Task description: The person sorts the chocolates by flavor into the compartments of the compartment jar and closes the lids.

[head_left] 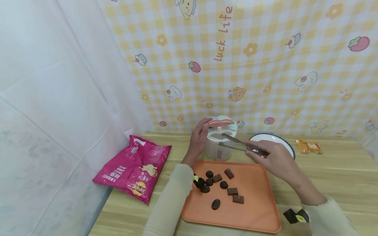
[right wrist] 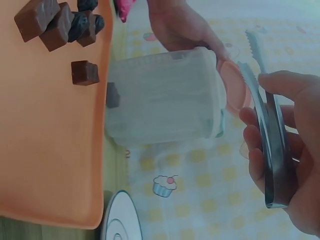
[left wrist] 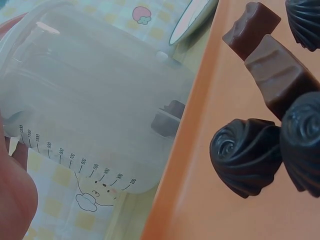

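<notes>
A clear plastic container (head_left: 217,150) with measuring marks stands behind the tray, its pink and mint lid (head_left: 221,123) raised. My left hand (head_left: 199,136) holds it at the upper left side, by the lid. A dark brown piece (left wrist: 170,118) shows through the wall near the bottom. My right hand (head_left: 273,160) grips metal tongs (right wrist: 267,130), whose tips stand apart over the container's top with nothing seen between them. Dark swirled chocolates (left wrist: 245,155) and brown rectangular chocolates (head_left: 232,191) lie on the orange tray (head_left: 251,213).
A pink bag of chips (head_left: 133,170) lies to the left of the tray. Behind my right hand sits a white plate (head_left: 282,141) with a dark rim. Small orange packets (head_left: 308,146) lie at the back right. A checked cloth (head_left: 265,72) hangs behind the wooden table (head_left: 330,177).
</notes>
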`<action>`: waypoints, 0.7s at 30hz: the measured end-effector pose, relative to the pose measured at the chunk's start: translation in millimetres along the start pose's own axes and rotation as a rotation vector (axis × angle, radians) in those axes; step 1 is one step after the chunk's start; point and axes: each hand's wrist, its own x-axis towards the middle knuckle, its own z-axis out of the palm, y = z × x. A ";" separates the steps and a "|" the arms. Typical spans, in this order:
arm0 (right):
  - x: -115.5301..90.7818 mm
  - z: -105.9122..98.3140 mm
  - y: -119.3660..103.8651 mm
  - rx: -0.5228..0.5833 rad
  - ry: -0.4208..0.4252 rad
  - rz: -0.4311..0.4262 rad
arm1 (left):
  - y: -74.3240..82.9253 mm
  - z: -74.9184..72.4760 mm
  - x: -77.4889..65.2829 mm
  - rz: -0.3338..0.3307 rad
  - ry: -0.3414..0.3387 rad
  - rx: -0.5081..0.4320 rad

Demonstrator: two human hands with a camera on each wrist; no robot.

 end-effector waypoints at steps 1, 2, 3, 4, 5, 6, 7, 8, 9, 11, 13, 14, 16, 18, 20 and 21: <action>-1.0 -2.0 -0.5 -0.002 -0.009 -0.007 | 0.2 0.1 0.2 0.004 0.003 -0.008; -2.3 -3.7 -1.0 -0.007 -0.014 -0.015 | 0.4 0.2 0.3 0.006 0.006 -0.015; -3.9 -5.2 -1.3 -0.010 -0.019 -0.024 | 0.3 0.4 0.5 0.008 0.009 -0.019; -5.6 -6.6 -1.8 -0.015 -0.020 -0.034 | -0.2 0.5 0.5 0.007 0.008 -0.019; -7.6 -7.8 -2.0 -0.018 -0.021 -0.043 | -0.4 0.6 0.6 0.007 0.007 -0.016; -9.7 -8.8 -2.2 -0.024 -0.021 -0.053 | -0.5 0.6 0.6 0.007 0.005 -0.009; -12.0 -9.6 -2.3 -0.026 -0.025 -0.063 | -0.4 0.6 0.3 0.006 0.002 0.000; -14.2 -10.3 -2.5 -0.028 -0.026 -0.074 | -0.5 0.4 0.1 0.004 -0.001 0.009; -16.4 -10.9 -2.4 -0.028 -0.029 -0.083 | -0.5 0.3 0.0 0.002 -0.003 0.017; -20.5 -11.9 -2.0 -0.029 -0.036 -0.103 | -0.7 0.0 0.0 0.000 -0.005 0.034; -24.6 -12.9 -0.8 -0.023 -0.048 -0.120 | -1.0 -0.2 0.1 -0.004 -0.002 0.041; -26.5 -13.4 -0.1 -0.020 -0.060 -0.124 | -1.2 -0.3 0.2 -0.007 0.000 0.044; -30.4 -14.6 1.9 -0.015 -0.093 -0.130 | -1.9 -0.4 0.2 -0.012 0.003 0.051; -34.2 -16.0 4.4 -0.007 -0.139 -0.132 | -1.9 -0.7 0.1 -0.018 0.002 0.052; -37.5 -17.6 6.6 -0.005 -0.201 -0.132 | -1.5 -1.0 -0.2 -0.026 0.000 0.054; -38.9 -18.3 7.5 -0.002 -0.233 -0.132 | -1.4 -1.2 -0.5 -0.029 0.000 0.053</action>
